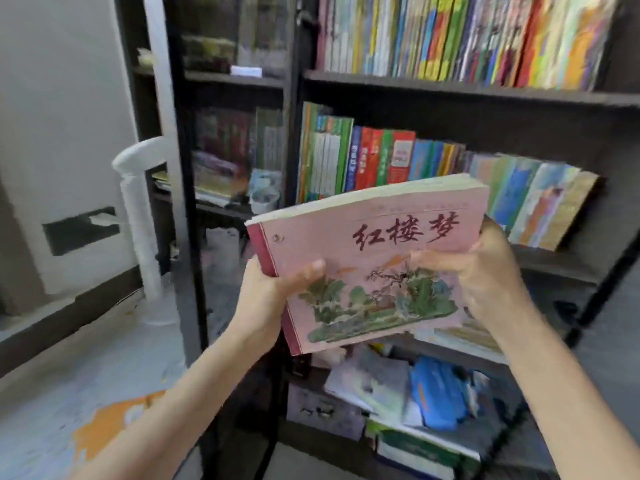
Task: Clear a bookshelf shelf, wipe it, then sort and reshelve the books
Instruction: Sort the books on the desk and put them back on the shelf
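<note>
I hold a stack of thin pink books (374, 237) in front of the dark bookshelf (450, 88); the top cover bears red characters and a landscape picture. My left hand (266, 292) grips the stack at its red spine, thumb on the cover. My right hand (485, 268) grips the right edge, thumb lying across the cover. Behind the stack, the middle shelf (554, 268) holds a row of colourful books (381, 157), upright at the left and leaning at the right.
The top shelf is packed with colourful thin books (467, 36). The bottom shelf holds loose papers, a blue pouch (436, 393) and a green book (415, 445). A glass cabinet door (225, 133) stands to the left, with a white fan stand (138, 216) beside it.
</note>
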Action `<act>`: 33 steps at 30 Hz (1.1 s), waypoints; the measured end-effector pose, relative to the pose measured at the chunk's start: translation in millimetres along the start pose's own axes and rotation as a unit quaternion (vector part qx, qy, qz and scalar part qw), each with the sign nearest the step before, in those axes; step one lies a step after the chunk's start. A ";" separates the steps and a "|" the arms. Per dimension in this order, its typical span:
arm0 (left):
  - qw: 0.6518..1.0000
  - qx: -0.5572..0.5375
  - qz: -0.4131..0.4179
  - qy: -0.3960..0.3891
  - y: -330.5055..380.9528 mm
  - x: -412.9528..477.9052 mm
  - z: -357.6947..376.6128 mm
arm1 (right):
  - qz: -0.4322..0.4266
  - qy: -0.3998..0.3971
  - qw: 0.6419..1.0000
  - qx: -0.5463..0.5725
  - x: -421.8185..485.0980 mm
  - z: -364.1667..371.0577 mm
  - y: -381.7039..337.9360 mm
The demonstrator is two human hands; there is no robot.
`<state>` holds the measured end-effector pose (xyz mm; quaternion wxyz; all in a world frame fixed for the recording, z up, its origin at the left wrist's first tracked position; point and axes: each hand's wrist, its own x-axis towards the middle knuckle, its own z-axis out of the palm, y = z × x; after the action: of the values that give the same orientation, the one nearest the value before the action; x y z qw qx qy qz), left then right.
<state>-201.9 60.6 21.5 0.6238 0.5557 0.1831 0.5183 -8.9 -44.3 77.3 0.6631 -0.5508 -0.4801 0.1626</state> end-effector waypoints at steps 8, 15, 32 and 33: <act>0.996 -0.024 0.084 -0.004 22.3 77.5 214.0 | -0.134 0.155 0.975 -0.091 72.2 -164.8 -54.5; 0.991 -0.049 0.124 -0.033 40.5 160.8 327.0 | -0.202 0.250 0.933 -0.164 156.5 -248.6 -82.3; 0.987 -0.013 0.143 -0.070 54.0 391.5 539.2 | -0.114 0.474 0.698 -0.524 368.1 -369.7 -103.3; 0.990 -0.012 0.131 -0.057 49.0 398.5 549.3 | -0.124 0.475 0.653 -0.576 366.9 -364.5 -95.0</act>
<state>375.9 115.2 376.5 0.5663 0.5963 0.0663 0.5651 437.1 -12.8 354.1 0.3642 -0.7595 -0.1610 -0.5144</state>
